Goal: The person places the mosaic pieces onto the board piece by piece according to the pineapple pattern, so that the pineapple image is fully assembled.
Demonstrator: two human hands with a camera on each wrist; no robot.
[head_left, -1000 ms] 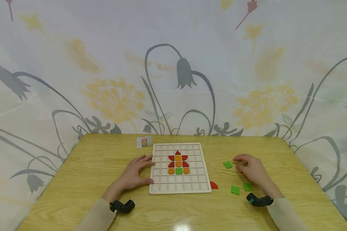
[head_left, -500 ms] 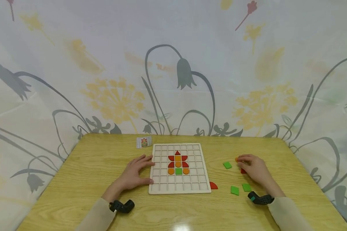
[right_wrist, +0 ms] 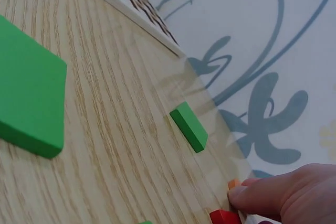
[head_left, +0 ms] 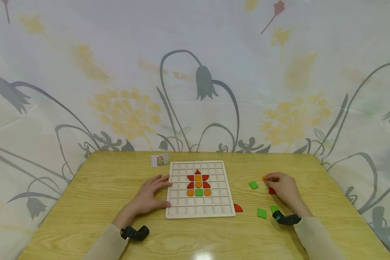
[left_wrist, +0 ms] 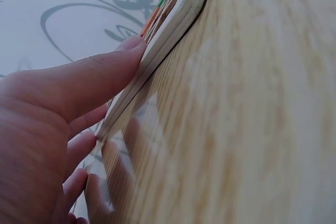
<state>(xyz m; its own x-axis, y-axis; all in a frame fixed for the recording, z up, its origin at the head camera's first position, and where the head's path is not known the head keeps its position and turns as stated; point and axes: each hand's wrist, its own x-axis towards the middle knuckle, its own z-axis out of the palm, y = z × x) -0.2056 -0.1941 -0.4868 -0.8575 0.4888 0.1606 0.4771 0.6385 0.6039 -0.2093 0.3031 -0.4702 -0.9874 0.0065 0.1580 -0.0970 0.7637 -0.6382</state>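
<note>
Wood or hard plastic, probably, for the orange piece [head_left: 264,178] at the fingertips of the right hand [head_left: 284,186]: looks small, light and stiff, with little risk of bending or breaking. Perhaps prone to slide if pushed on the table [head_left: 117,169], so best taken by opposite edges, thumb against one finger, rather than pressed on the flat. Lies to the right of the gridded board [head_left: 179,215], near a green square [head_left: 253,185] and close to a red piece [right_wrist: 224,217] partly hidden beneath the hand. Seems pinched between thumb and forefinger; impossible to tell whether lifted clear of the surface.

Left hand [head_left: 149,195] well apart from the right, fingers extended, fingertips and thumb touching the left edge of the board without curling around it. Rigid and flat, by the look of it; worth steadying by that rim.

Compared with one second ago: orange and red now showing at the right hand, both out of sight in that frame; thumb nearer the forefinger. Unchanged: left hand at the same edge, same inlaid pieces [head_left: 199,192] in the grid.
</note>
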